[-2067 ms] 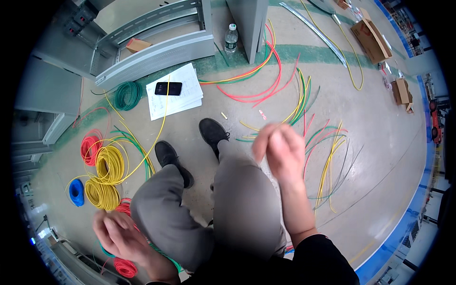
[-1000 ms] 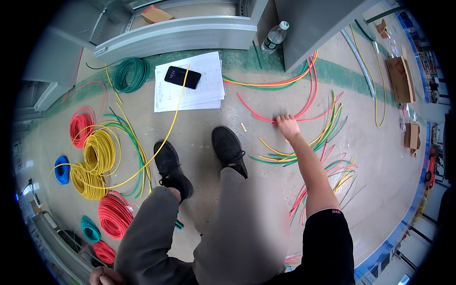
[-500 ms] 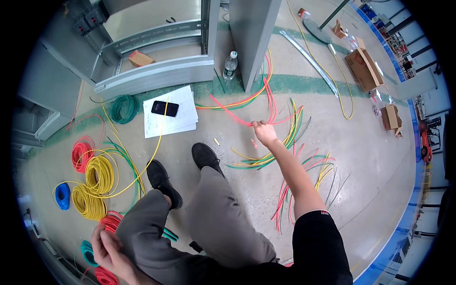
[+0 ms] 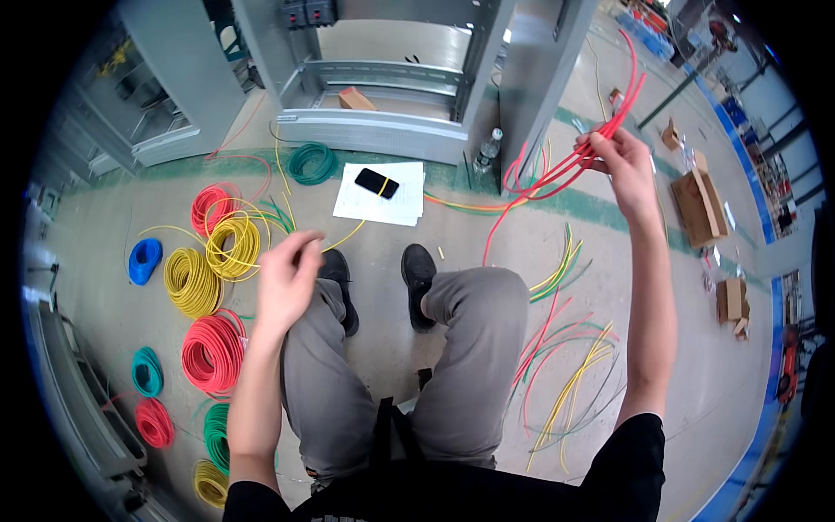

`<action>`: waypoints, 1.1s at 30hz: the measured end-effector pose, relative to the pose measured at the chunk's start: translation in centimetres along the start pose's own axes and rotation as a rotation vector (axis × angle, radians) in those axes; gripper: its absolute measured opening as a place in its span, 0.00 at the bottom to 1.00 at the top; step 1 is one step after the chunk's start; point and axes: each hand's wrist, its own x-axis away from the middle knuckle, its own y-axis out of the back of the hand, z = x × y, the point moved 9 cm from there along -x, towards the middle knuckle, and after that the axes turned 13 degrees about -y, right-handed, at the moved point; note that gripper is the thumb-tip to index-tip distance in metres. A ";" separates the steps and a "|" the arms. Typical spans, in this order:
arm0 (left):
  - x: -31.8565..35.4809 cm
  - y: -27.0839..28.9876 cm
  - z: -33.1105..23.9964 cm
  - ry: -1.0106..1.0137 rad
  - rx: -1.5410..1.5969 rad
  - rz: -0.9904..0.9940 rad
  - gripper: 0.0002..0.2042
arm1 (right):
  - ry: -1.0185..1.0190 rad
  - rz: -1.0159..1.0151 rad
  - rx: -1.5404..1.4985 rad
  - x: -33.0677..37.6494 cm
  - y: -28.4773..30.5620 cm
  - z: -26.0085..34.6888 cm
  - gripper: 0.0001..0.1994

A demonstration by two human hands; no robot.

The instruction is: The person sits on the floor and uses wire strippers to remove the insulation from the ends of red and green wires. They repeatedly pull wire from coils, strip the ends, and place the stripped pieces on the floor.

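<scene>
At the bottom of the frame we see our own knees in grey trousers [image 4: 452,374], with two black shoes [image 4: 419,270] on the floor just above them. Our left hand [image 4: 287,280] hovers left of centre, over the left knee, its fingers loosely curled around nothing that we can make out. Left of it the floor holds coils of wire: a red coil [image 4: 211,352] lower left, a yellow coil [image 4: 191,280] above it, a blue coil [image 4: 143,259] further left, and smaller teal, red, green and yellow coils along the lower left edge.

At the right, loose cut lengths of red, yellow and green wire [image 4: 565,365] lie spread on the floor beside the right leg.

Our right hand [image 4: 622,161] is raised in the upper right of the frame, closed around a bundle of red wires [image 4: 565,170]; the ends stick up past the fingers and the rest loops down toward the floor at centre.

Further off, upper centre, a black phone [image 4: 377,183] lies on white sheets of paper [image 4: 383,204], with a green coil [image 4: 311,163] to their left. Beyond stands a grey metal cabinet frame [image 4: 374,130], a plastic bottle [image 4: 489,150] at its foot. Cardboard boxes [image 4: 700,204] sit at the far right.
</scene>
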 end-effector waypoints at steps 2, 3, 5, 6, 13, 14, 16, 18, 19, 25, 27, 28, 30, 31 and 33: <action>-1.5 -1.3 -0.4 -0.067 -0.033 0.053 0.08 | 0.041 0.062 -0.044 1.7 -0.8 4.9 0.11; -2.5 -2.2 -1.0 -0.142 -0.045 0.065 0.09 | 0.069 0.084 -0.041 2.4 -0.8 7.0 0.12; -4.1 -4.1 -2.3 -0.261 -0.070 0.138 0.09 | 0.130 0.163 -0.075 3.4 -1.3 9.9 0.13; -4.7 -5.5 -2.3 -0.281 -0.140 0.225 0.11 | 0.155 0.201 -0.095 3.9 -1.7 11.2 0.13; -4.8 -5.1 -10.0 -0.799 -0.603 -0.188 0.15 | 0.294 0.507 -0.535 5.0 -3.9 13.6 0.14; -4.5 -5.3 -9.8 -0.827 -0.600 -0.121 0.13 | 0.277 0.545 -0.589 5.1 -4.2 13.0 0.14; -3.0 -4.5 -9.2 -0.865 -0.577 -0.075 0.05 | 0.222 0.624 -0.709 5.1 -5.0 11.5 0.14; -0.3 -0.7 -8.2 -0.850 -0.648 -0.100 0.06 | 0.222 0.655 -0.905 4.3 -5.5 10.1 0.14; 1.2 1.1 -8.1 -0.849 -0.673 -0.104 0.07 | 0.216 0.655 -1.001 3.7 -5.1 9.1 0.15; 11.0 10.0 -9.8 -0.844 -0.954 0.145 0.10 | -0.062 0.681 -1.557 -2.1 -5.7 0.7 0.13; 13.5 14.2 -12.9 -0.844 -1.029 0.099 0.10 | -0.097 0.726 -1.724 -4.7 -5.5 -1.2 0.13; 14.2 16.0 -14.5 -0.842 -1.075 0.075 0.10 | -0.046 0.809 -1.777 -5.5 -6.2 -1.1 0.14; 14.7 18.0 -17.5 -0.914 -1.170 0.095 0.11 | 0.000 0.818 -1.707 -6.7 -8.1 -1.2 0.14; 14.5 18.4 -18.8 -0.949 -1.215 0.109 0.12 | 0.023 0.821 -1.672 -6.3 -9.5 0.3 0.14; 13.2 17.8 -20.8 -1.041 -1.294 0.125 0.13 | -0.039 0.789 -1.510 -5.4 -15.1 3.0 0.14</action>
